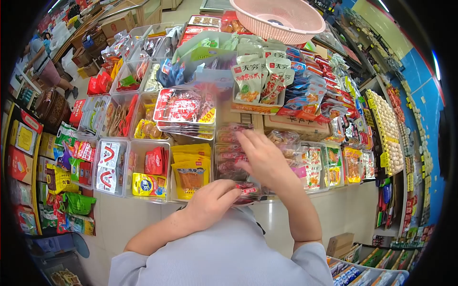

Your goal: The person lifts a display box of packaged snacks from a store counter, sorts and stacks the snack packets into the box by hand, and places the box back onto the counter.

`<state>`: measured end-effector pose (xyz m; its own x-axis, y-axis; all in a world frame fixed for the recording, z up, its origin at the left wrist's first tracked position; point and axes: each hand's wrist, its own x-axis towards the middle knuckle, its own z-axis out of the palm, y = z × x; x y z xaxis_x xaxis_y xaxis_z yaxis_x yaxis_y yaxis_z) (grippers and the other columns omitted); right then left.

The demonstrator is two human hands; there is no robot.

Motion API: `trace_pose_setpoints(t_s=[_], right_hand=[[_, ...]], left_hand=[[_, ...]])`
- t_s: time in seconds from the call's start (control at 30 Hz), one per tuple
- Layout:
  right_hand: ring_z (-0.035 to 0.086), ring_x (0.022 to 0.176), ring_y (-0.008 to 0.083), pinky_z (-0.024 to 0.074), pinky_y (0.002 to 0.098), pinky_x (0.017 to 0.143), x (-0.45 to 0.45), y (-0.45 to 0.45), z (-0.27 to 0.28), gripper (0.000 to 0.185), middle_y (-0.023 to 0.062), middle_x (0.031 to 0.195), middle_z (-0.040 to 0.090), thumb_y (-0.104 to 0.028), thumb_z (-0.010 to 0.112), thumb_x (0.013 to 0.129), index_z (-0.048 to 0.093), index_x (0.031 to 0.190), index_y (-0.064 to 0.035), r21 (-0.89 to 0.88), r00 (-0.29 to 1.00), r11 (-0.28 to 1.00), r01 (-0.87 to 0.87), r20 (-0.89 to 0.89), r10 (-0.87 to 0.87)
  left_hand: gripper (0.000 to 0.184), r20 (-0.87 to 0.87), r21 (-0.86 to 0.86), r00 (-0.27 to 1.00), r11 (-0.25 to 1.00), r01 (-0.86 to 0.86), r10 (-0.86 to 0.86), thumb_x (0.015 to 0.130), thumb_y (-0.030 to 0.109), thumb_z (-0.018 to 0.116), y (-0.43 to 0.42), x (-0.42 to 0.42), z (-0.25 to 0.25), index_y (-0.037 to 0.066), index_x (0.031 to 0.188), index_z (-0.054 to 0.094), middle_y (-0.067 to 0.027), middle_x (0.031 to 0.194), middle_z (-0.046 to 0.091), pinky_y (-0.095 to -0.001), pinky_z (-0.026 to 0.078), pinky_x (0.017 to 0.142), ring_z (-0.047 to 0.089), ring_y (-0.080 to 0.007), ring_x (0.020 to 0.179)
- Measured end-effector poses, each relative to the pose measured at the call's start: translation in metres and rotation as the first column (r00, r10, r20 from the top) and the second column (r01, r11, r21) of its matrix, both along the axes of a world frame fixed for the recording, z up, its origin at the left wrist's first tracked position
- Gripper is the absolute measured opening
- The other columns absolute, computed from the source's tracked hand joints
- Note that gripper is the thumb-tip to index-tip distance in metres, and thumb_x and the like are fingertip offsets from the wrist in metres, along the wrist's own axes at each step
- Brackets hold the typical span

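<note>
Both hands at the red-printed snack packets (230,158)

Left to right: we had yellow snack bags (192,174), then our left hand (210,204), fingers curled at the nearest packs; couldn't tell if they pinched anything. The red-printed snack packets sat piled in the near row, between the yellow snack bags and some white-and-red packets (312,164). Our right hand (265,158) lay across them, fingers spread, not clenched. Risk, our judgement: shoving the slick pile toward us could tip front packs onto the floor (348,209). Packs looked glossy, crinkled, partly clear, with dark contents.
</note>
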<state>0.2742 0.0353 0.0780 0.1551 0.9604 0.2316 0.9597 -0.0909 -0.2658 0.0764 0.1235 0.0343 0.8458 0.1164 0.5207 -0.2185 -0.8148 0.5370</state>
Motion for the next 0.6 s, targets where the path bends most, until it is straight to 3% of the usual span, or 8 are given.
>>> trace_pose_setpoints(t_s=[0.03, 0.13, 0.23, 0.33, 0.43, 0.53, 0.6], right_hand=[[0.057, 0.122, 0.0357, 0.0475, 0.0454, 0.104, -0.001, 0.003, -0.002, 0.071, 0.0191, 0.127, 0.063, -0.022, 0.083, 0.08, 0.053, 0.139, 0.0012, -0.059, 1.0, 0.998, -0.012, 0.003, 0.012], [0.06, 0.108, 0.0324, 0.0502, 0.0421, 0.095, -0.01, 0.003, -0.003, 0.061, 0.0132, 0.11, 0.063, -0.023, 0.085, 0.076, 0.059, 0.126, 0.0005, -0.053, 0.998, 0.999, -0.005, 0.063, 0.009], [0.061, 0.106, 0.0322, 0.0512, 0.0415, 0.091, -0.008, 0.004, -0.003, 0.052, 0.0139, 0.11, 0.064, -0.023, 0.084, 0.077, 0.06, 0.118, -0.0008, -0.149, 0.997, 0.988, -0.038, 0.066, 0.049], [0.064, 0.101, 0.0334, 0.0536, 0.0424, 0.085, -0.011, 0.004, -0.005, 0.045, 0.0152, 0.108, 0.065, -0.021, 0.083, 0.078, 0.059, 0.111, -0.0026, -0.166, 0.996, 0.984, -0.069, -0.073, 0.057], [0.067, 0.098, 0.0382, 0.0544, 0.0463, 0.085, -0.017, 0.012, 0.005, 0.053, 0.0188, 0.11, 0.067, -0.019, 0.081, 0.079, 0.057, 0.122, -0.0012, -0.426, 0.995, 0.903, -0.049, -0.104, 0.005], [0.069, 0.096, 0.0388, 0.0548, 0.0463, 0.084, -0.016, 0.013, -0.007, 0.058, 0.018, 0.104, 0.07, -0.019, 0.082, 0.077, 0.056, 0.126, -0.0022, -0.297, 0.998, 0.953, -0.056, 0.002, 0.059], [0.069, 0.097, 0.0381, 0.0549, 0.0468, 0.084, -0.011, 0.018, -0.016, 0.057, 0.0174, 0.103, 0.071, -0.019, 0.081, 0.077, 0.057, 0.127, -0.0041, -0.317, 0.997, 0.946, -0.071, -0.036, 0.062]], left_hand=[[0.031, 0.0, -0.006, 1.0, 1.0, -0.006, 0.006, 0.079, 0.003, 0.075, -0.001, -0.001, 0.001, 0.002, 0.109, 0.069, -0.0136, 0.108, 0.068, -0.0378, 0.058, 0.075, 0.069, -0.0305, 0.093], [0.03, 0.001, -0.015, 1.0, 1.0, -0.008, 0.008, 0.08, 0.004, 0.072, -0.001, -0.002, -0.002, 0.002, 0.11, 0.069, -0.0144, 0.108, 0.069, -0.0376, 0.059, 0.075, 0.07, -0.0306, 0.092], [0.03, -0.011, -0.008, 1.0, 1.0, 0.013, -0.013, 0.081, 0.005, 0.071, -0.001, -0.003, -0.004, 0.002, 0.111, 0.069, -0.0149, 0.108, 0.07, -0.0374, 0.059, 0.075, 0.071, -0.0305, 0.091], [0.03, -0.011, -0.006, 0.999, 0.999, 0.038, -0.038, 0.082, 0.006, 0.07, 0.0, -0.002, -0.006, 0.001, 0.112, 0.069, -0.0149, 0.108, 0.07, -0.0377, 0.059, 0.075, 0.071, -0.0303, 0.091], [0.03, 0.0, -0.012, 0.998, 0.998, 0.057, -0.057, 0.082, 0.006, 0.07, 0.001, -0.001, -0.006, 0.001, 0.112, 0.069, -0.0146, 0.108, 0.07, -0.038, 0.059, 0.075, 0.071, -0.0301, 0.091], [0.029, -0.002, -0.005, 0.999, 0.999, 0.054, -0.054, 0.083, 0.007, 0.07, 0.0, -0.002, -0.008, 0.001, 0.111, 0.068, -0.0145, 0.108, 0.07, -0.0381, 0.059, 0.075, 0.071, -0.03, 0.09], [0.028, -0.006, 0.002, 0.999, 0.999, 0.054, -0.054, 0.084, 0.007, 0.07, 0.001, -0.002, -0.008, 0.001, 0.111, 0.068, -0.0145, 0.108, 0.069, -0.0381, 0.059, 0.075, 0.071, -0.03, 0.09]])
